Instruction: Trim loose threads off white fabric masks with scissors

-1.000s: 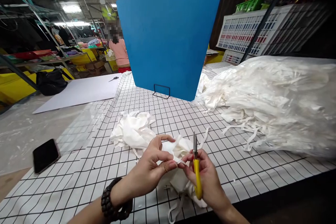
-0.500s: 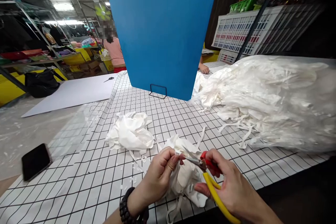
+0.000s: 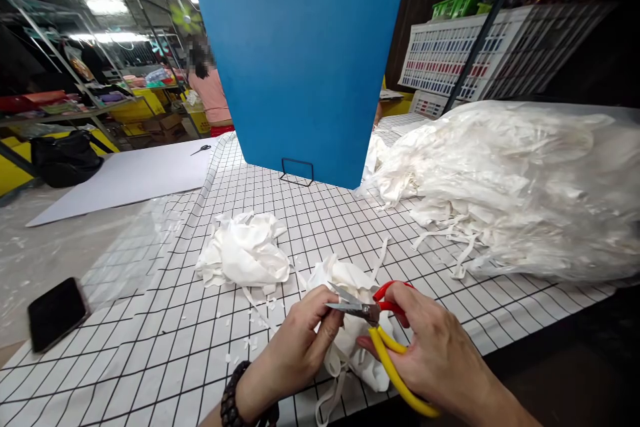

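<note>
My left hand [image 3: 305,340] pinches a crumpled white cloth piece [image 3: 350,327] with trailing straps, low in the middle of the view. My right hand [image 3: 430,347] grips scissors [image 3: 373,320] with one red and one yellow handle. The blades are parted and point left at the cloth edge beside my left thumb. A dark bead bracelet [image 3: 235,400] circles my left wrist.
A second crumpled white cloth [image 3: 245,250] lies to the left on the black-gridded table cover [image 3: 150,347]. A big heap of white cloth pieces [image 3: 510,180] fills the right. A blue board [image 3: 305,60] stands behind, a phone [image 3: 55,313] lies left, and another person stands far back.
My right hand has turned the scissors from upright to pointing left, with the blades now parted at the cloth. Both hands have drifted slightly lower and right.
</note>
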Tool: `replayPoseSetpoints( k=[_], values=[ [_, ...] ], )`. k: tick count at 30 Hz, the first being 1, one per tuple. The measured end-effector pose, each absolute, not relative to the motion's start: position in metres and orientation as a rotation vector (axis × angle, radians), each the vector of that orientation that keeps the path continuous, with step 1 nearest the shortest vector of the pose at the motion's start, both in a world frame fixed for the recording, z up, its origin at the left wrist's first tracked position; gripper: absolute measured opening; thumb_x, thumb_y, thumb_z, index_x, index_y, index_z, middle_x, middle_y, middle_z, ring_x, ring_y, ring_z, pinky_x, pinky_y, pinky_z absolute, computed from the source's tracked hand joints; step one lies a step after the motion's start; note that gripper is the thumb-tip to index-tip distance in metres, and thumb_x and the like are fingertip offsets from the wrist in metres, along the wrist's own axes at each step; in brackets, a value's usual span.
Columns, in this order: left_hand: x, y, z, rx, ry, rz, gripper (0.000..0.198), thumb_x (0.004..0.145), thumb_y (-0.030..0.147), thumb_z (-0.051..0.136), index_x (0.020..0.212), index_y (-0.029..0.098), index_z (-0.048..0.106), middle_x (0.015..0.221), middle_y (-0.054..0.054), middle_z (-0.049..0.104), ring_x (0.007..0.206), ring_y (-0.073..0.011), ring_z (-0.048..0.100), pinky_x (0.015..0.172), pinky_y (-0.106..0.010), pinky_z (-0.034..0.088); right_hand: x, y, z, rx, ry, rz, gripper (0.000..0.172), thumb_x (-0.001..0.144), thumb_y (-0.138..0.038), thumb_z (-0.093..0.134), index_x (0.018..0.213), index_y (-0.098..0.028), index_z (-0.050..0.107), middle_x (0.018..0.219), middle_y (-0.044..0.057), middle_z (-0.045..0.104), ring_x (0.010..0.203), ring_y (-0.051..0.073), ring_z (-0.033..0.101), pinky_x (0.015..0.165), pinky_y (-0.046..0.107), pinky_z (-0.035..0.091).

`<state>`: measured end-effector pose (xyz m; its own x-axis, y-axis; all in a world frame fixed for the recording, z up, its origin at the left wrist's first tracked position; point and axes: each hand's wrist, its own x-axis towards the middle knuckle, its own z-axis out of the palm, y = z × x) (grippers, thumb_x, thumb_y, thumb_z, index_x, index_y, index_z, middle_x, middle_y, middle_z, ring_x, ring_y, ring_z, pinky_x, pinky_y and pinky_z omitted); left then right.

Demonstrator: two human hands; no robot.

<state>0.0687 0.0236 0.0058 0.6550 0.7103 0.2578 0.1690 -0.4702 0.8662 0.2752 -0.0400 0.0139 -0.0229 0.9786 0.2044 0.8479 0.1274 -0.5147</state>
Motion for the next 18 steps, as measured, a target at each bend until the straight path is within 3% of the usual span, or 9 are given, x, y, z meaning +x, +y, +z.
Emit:
replayPoseSetpoints(
  k=[18],
  values=[
    [0.0662,0.0236,0.0040,1.997,0.711,0.747,0.019,0.100,0.023,0.041,0.089,0.019,0.056,0.080,-0.002,0.054,0.074,-0.0140,0.050,0.069,-0.025,0.039,0.2755,-0.0395,0.0148,-1.822,-1.933,0.467,0.036,0.076,-0.056,0.066,0.086,-0.025,0.050,0.077,0.000,0.064,0.065,0.020,0.061,0.057,0.031,0.044]
  ],
)
